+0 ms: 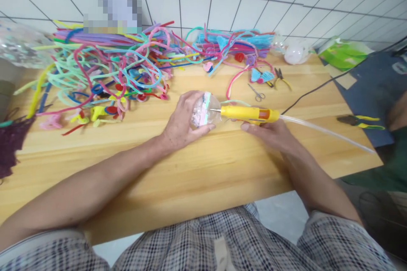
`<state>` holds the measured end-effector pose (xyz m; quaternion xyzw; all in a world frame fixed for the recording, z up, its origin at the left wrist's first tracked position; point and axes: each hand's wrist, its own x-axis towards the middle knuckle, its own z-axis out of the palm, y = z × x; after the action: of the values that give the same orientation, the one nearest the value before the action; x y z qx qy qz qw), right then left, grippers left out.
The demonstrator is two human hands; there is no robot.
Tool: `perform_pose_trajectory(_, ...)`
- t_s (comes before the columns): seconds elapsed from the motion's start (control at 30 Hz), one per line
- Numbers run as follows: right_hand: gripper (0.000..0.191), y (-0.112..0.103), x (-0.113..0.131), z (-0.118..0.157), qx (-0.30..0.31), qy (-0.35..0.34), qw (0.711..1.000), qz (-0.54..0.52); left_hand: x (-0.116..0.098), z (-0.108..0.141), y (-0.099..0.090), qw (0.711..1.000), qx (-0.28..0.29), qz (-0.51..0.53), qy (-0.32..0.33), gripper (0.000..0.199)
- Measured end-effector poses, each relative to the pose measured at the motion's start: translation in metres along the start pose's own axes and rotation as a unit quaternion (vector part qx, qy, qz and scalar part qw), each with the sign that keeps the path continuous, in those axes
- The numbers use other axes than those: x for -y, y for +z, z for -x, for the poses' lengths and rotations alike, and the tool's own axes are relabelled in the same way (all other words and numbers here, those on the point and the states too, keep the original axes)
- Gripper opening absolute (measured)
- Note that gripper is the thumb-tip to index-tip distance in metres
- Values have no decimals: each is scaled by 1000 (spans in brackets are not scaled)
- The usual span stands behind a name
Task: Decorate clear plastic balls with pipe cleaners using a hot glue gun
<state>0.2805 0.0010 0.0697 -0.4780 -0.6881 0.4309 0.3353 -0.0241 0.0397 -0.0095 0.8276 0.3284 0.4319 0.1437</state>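
Note:
My left hand (182, 123) cups a clear plastic ball (206, 109) with a mint-green band around it and pink bits inside, held just above the wooden table (190, 169). My right hand (270, 133) grips a yellow hot glue gun (249, 114) with a clear glue stick (324, 132) sticking out of its back. The gun's metal nozzle touches the right side of the ball.
A big heap of coloured pipe cleaners (108, 67) covers the table's back left. Small scissors (257, 92), pliers (281, 77), a second pair of pliers (361, 121), clear balls (294, 53) and a green packet (343, 53) lie to the right. A black cable (318, 89) runs off right.

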Motion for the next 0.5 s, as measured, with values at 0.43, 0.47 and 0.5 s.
perform_pose_trajectory(0.43,28,-11,-1,1,-36,-30,998,39,-4,-1,-3,1000,-2,-1,-4,91)
perform_pose_trajectory(0.47,27,-19,0,-3,-61,-27,997,32,-4,-1,-4,1000,-1,-2,-4,91)
perform_pose_trajectory(0.5,23,-30,1,-7,-92,-20,995,30,-5,-1,-4,1000,-1,-2,-5,91)
